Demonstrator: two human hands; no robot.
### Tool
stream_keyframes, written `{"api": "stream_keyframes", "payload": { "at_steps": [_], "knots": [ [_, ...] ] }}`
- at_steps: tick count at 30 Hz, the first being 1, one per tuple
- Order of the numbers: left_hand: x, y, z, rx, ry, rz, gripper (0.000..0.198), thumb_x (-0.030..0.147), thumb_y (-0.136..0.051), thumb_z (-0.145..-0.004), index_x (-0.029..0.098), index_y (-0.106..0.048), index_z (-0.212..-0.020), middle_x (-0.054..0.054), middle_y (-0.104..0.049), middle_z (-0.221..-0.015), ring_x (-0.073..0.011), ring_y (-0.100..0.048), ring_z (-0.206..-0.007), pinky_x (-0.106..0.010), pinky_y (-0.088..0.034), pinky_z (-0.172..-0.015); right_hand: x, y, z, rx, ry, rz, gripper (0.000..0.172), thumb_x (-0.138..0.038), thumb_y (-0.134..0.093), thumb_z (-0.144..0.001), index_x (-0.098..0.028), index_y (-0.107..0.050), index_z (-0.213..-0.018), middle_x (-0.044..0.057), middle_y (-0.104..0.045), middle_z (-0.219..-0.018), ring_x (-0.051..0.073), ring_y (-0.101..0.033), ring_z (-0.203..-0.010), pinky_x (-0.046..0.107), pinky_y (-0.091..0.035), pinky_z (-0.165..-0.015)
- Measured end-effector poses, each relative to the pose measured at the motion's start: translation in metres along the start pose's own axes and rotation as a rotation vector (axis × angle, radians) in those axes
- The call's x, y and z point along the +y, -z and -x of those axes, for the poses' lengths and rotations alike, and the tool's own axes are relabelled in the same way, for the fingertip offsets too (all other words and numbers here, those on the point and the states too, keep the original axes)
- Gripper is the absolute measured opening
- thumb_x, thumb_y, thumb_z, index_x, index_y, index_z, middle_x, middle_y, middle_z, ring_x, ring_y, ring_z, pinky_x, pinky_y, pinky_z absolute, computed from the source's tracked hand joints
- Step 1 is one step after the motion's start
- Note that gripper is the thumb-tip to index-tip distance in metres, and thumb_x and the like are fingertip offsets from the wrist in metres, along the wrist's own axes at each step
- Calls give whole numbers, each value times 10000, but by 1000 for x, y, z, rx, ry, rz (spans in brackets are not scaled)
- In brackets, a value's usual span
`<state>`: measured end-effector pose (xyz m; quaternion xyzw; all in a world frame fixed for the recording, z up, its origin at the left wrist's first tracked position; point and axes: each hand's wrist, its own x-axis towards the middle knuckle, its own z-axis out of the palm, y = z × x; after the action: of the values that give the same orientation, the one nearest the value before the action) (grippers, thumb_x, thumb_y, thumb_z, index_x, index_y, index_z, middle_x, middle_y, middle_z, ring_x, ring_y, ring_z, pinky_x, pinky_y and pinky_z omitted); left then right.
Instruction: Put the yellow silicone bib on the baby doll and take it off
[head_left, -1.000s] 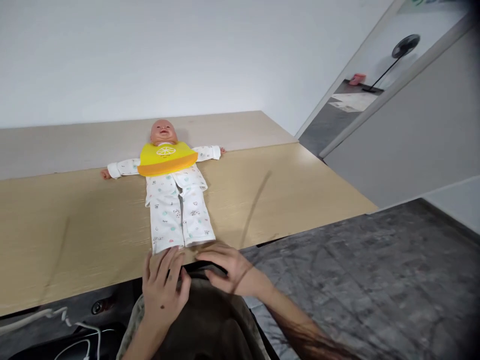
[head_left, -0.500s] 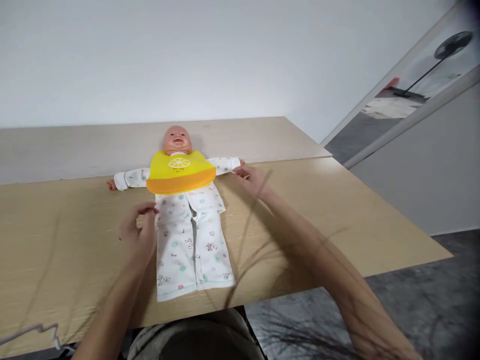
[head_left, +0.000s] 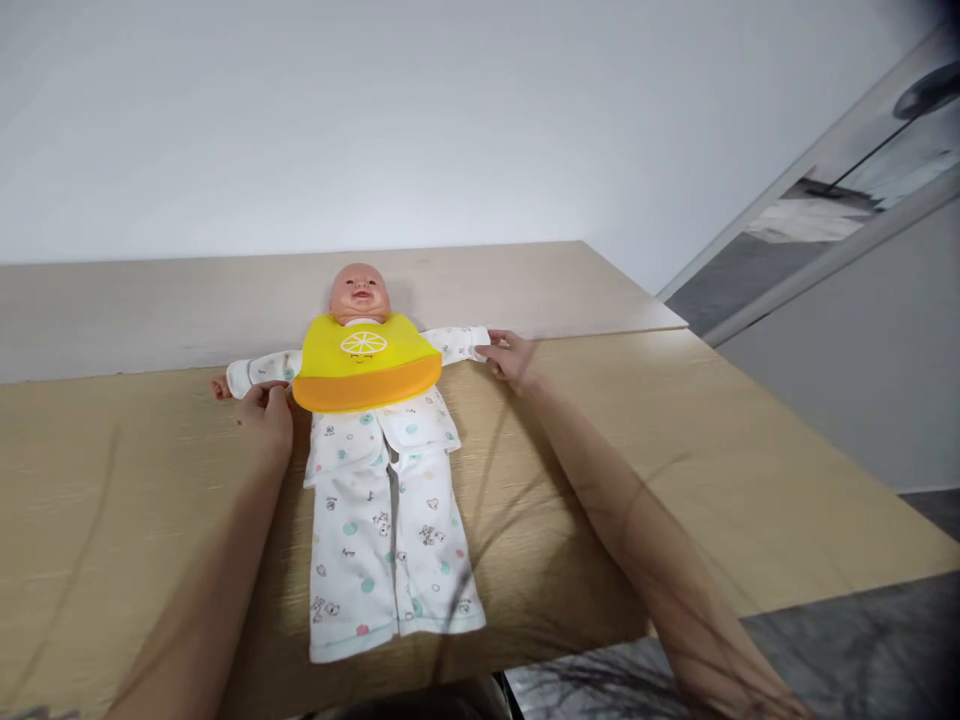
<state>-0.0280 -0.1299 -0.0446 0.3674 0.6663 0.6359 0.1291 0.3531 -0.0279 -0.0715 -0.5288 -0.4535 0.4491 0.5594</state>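
Observation:
A baby doll (head_left: 361, 293) lies on its back on the table, arms spread and legs toward me. It wears a yellow bib (head_left: 365, 345) with an orange pocket, a white printed top (head_left: 346, 445) and matching trousers (head_left: 356, 560). My left hand (head_left: 268, 415) is closed, its fingertips pinching the underside of the left-hand sleeve (head_left: 259, 372) beside the bib. At the other side, my right hand (head_left: 511, 360) has its fingers closed at the cuff of the right-hand sleeve (head_left: 457, 344). The doll's hand there is hidden behind my fingers.
The wooden table (head_left: 675, 430) runs up to a paler board (head_left: 510, 285) along the white wall (head_left: 420, 120). On the right, a mirror-like panel (head_left: 810, 215) leans at a slant. Dark strands cross the lower view, and grey floor (head_left: 862, 650) shows beyond the table's front edge.
My left hand has moved up from beside the top's hem to the left-hand sleeve. My right hand has closed on the other sleeve's cuff. The view has shifted slightly.

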Motion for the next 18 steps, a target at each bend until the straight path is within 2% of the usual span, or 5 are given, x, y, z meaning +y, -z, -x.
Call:
{"api": "stream_keyframes", "payload": {
  "at_steps": [2,6,12,18],
  "knots": [
    [0,-1,-3,-4,-42,-61,214,206,-550,-717,158,-718,-841,-14,-622,-657,-176,-566,-651,-302,-396,-621,-3,6,-1,-110,-37,-49,409,-227,-866,-668,-176,-579,-955,-46,-596,-705,35,-414,-443,165,-191,-367],
    [5,-2,-5,-29,-70,-54,195,205,-544,-701,157,-707,-798,-23,-629,-664,-177,-562,-658,-293,-401,-617,-7,13,-8,-311,-110,-13,385,-248,-912,-648,-146,-602,-852,-36,-578,-648,34,-458,-466,147,-191,-361],
    [13,-3,-8,-30,-34,-45,164,149,-553,-705,173,-701,-771,-20,-630,-656,-175,-570,-650,-276,-404,-596,-14,13,-12,-440,-163,-36,354,-210,-902,-664,-134,-703,-947,23,-704,-815,42,-559,-501,124,-234,-340],
    [1,-3,-14,-61,-74,-15,182,153,-583,-714,146,-737,-812,-24,-647,-672,-153,-538,-643,-274,-385,-598,-25,21,-4,-486,-207,-124,462,-191,-860,-694,-185,-720,-1134,56,-764,-978,67,-613,-502,134,-336,-352]
  ]
}}
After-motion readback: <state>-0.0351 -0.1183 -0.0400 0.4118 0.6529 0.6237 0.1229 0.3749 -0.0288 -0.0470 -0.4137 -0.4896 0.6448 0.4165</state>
